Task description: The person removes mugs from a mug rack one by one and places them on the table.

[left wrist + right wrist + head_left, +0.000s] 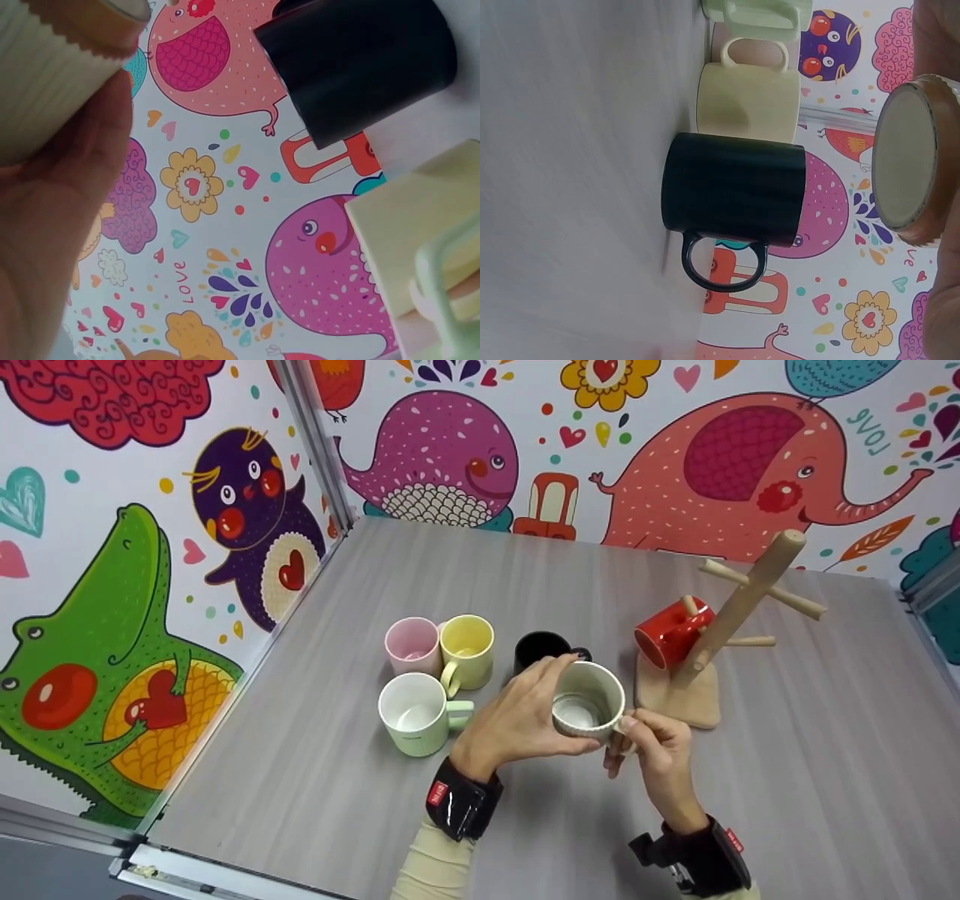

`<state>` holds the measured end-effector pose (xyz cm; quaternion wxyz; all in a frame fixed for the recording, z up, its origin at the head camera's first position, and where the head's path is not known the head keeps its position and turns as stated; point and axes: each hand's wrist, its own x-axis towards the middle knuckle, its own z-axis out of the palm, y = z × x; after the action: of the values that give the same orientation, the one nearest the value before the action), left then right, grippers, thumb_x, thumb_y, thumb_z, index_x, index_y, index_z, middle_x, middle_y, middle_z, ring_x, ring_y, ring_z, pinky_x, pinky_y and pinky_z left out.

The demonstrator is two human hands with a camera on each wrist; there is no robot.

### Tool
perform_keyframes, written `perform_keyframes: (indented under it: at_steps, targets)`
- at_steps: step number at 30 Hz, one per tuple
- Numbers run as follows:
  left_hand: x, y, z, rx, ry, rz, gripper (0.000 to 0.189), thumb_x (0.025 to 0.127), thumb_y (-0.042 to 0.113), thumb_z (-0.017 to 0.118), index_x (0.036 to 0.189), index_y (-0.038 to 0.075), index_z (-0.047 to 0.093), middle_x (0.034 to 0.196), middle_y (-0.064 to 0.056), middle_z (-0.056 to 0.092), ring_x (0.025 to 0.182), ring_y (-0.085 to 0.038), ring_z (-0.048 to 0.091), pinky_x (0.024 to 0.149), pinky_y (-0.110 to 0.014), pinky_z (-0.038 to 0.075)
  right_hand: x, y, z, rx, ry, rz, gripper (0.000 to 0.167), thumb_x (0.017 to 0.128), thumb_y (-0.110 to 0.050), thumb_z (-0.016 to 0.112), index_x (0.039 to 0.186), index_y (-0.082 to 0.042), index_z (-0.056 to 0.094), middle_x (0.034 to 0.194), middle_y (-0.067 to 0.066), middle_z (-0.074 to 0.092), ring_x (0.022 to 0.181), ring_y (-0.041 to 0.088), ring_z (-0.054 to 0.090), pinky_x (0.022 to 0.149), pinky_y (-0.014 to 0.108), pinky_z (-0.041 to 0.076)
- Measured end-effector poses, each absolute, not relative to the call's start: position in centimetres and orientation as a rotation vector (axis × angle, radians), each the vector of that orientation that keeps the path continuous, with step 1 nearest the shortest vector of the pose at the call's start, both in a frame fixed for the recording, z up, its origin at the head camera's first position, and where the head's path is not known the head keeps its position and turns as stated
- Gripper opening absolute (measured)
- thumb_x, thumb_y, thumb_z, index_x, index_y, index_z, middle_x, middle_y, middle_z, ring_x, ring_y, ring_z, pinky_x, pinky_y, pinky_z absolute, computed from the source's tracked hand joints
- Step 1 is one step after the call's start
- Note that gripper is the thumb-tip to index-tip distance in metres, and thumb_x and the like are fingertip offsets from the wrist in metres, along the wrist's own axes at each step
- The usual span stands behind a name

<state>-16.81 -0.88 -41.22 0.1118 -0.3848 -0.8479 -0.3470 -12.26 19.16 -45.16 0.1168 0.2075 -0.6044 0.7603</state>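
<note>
A white ribbed mug (589, 701) is held above the table, its mouth facing up toward the head camera. My left hand (517, 720) grips its body from the left, thumb at the near side and fingers at the far side. At the right, my right hand (664, 754) pinches the mug's handle. The right wrist view shows the pale flat base of the white mug (906, 157) and its brownish lower band. Just behind the left fingers stands a black mug (541, 649), partly hidden by that hand.
Right of the hands, a wooden mug tree (739, 592) carries a red mug (664, 637) on a low peg; other pegs stick outward. To the left, a pink mug (414, 649), a yellow mug (469, 649) and a light green mug (416, 720) cluster together. Cartoon-printed walls (585, 457) border the table.
</note>
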Motion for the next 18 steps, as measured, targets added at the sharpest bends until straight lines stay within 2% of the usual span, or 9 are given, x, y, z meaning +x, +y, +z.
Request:
perform_keyframes:
  at_steps: [10, 18]
  targets:
    - [-16.98, -0.82, -41.4, -1.129, -2.408, -0.979, 0.087, 0.069, 0.039, 0.09, 0.134, -0.003, 0.051, 0.111, -0.01, 0.062, 0.098, -0.02, 0.06, 0.089, -0.025, 0.051, -12.41, 19.17, -44.96, 0.619, -1.797, 2.182, 0.03, 0.092, 0.014, 0.043, 0.063, 0.008, 0.051, 0.059, 0.012, 0.059, 0.048, 0.014, 0.062, 0.041, 0.027, 0.05]
    - [-16.93, -0.79, -41.36, -1.088, -2.421, -0.925, 0.085, 0.069, 0.041, 0.088, 0.132, -0.002, 0.051, 0.111, -0.01, 0.061, 0.097, -0.02, 0.061, 0.089, -0.025, 0.051, -12.42, 19.44, -44.66, 0.673, -1.833, 2.104, 0.025, 0.094, 0.014, 0.046, 0.072, 0.01, 0.056, 0.063, 0.01, 0.062, 0.051, 0.014, 0.064, 0.046, 0.025, 0.051]
